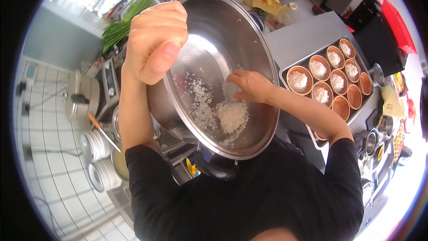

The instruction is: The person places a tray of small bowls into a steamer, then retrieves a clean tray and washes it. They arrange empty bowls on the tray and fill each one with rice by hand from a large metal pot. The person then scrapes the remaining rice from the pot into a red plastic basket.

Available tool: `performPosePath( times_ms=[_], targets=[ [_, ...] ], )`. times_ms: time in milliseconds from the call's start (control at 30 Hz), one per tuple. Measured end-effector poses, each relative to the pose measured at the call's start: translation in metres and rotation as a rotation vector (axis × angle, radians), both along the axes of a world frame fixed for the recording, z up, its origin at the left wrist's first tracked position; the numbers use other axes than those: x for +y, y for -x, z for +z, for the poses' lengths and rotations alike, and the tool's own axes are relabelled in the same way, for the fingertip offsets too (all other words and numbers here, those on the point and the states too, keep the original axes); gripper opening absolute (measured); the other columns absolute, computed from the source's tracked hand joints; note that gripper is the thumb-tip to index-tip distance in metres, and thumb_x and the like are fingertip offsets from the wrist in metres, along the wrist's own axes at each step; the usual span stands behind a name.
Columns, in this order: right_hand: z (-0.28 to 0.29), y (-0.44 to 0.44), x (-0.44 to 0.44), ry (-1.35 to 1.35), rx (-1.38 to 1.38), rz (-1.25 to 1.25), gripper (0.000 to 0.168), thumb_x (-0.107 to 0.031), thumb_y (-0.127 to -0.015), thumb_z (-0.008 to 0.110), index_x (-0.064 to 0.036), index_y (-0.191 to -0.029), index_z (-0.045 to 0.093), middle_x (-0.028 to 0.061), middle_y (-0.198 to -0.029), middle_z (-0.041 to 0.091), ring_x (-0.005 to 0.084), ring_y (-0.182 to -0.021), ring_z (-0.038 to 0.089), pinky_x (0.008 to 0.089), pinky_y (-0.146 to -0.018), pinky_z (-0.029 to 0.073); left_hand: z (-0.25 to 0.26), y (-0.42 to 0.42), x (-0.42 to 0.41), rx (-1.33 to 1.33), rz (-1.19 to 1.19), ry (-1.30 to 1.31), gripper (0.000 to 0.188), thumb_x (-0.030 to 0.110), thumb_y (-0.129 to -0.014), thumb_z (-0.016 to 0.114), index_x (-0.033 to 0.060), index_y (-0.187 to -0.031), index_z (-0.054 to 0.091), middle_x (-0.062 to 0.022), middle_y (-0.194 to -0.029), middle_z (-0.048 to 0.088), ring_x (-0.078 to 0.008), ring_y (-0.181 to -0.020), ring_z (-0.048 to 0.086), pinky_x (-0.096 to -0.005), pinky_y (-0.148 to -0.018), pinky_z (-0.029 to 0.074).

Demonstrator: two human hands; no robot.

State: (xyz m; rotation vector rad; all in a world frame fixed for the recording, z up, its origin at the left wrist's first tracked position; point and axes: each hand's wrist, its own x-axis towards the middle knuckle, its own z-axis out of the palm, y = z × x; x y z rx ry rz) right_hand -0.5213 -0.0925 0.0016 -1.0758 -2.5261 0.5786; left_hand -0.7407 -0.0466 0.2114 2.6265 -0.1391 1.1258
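Observation:
A large stainless steel pot [214,16] is tilted in front of me, its mouth facing up toward the camera. My left hand [157,40] is closed at its left rim, the fingertips hidden. Inside the pot, my right hand [250,85] reaches in from the right and pinches a translucent, apparently plastic piece [230,91], partly covered by the fingers. Just below it sits a mound of white rice [232,115]. Loose grains [202,107] are scattered over the metal to the left of the mound.
On the right, a metal tray [283,73] holds brown bowls; several contain rice [297,81], others show bare insides [341,107]. Green stalks [133,16] lie at upper left. Stacked plates [103,175], a wooden-handled tool [94,120] and a lidded cooker [82,95] are at left. A yellow bag [267,0] lies beyond the pot.

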Motion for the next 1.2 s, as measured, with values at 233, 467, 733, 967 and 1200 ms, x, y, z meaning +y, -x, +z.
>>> performPosePath(
  times_ms=[233,467,733,967,1200],
  targets=[
    [0.004,0.014,0.048,0.336,-0.033,-0.176,0.045,-0.024,-0.067,0.075,-0.007,-0.105,0.06,0.0144,-0.097,0.062,0.0335,-0.092,0.062,0.0423,-0.08,0.051,-0.016,-0.033,0.113,0.025,-0.182,0.098,0.031,0.015,-0.077,0.049,0.0025,-0.052,0.037,-0.0066,-0.049,0.034,-0.0233,-0.044,0.031,-0.0344,-0.05,0.032],
    [0.035,0.019,0.076,0.479,0.091,-0.148,0.042,-0.029,-0.065,0.074,0.0,-0.093,0.064,0.0142,-0.086,0.066,0.0319,-0.082,0.064,0.0374,-0.076,0.051,-0.026,-0.072,0.182,0.057,-0.31,0.118,0.032,0.017,-0.079,0.05,0.003,-0.052,0.038,-0.0068,-0.049,0.034,-0.0238,-0.043,0.033,-0.0349,-0.05,0.034],
    [0.101,-0.005,0.11,0.908,0.524,-0.232,0.041,-0.036,-0.069,0.074,0.002,-0.082,0.067,0.0158,-0.082,0.066,0.0215,-0.077,0.066,0.0309,-0.058,0.051,-0.031,-0.116,0.202,0.028,-0.398,0.147,0.034,0.018,-0.081,0.049,0.0034,-0.052,0.038,-0.0071,-0.049,0.036,-0.0249,-0.044,0.035,-0.035,-0.051,0.035],
    [0.114,-0.042,0.127,0.985,0.979,-0.47,0.045,-0.031,-0.076,0.074,0.007,-0.097,0.062,0.0114,-0.091,0.062,0.0188,-0.075,0.063,0.0274,-0.064,0.056,-0.025,-0.12,0.197,-0.062,-0.346,0.083,0.033,0.019,-0.077,0.051,0.0041,-0.05,0.038,-0.0064,-0.049,0.035,-0.0248,-0.042,0.034,-0.0351,-0.05,0.035],
    [0.068,-0.076,0.106,0.977,1.211,-0.727,0.047,-0.026,-0.082,0.07,0.01,-0.109,0.056,0.0154,-0.099,0.061,0.0214,-0.084,0.064,0.0282,-0.073,0.056,-0.012,-0.126,0.194,-0.055,-0.363,-0.06,0.032,0.019,-0.076,0.051,0.0041,-0.051,0.039,-0.0058,-0.049,0.036,-0.0238,-0.043,0.035,-0.0343,-0.049,0.034]
  ],
)
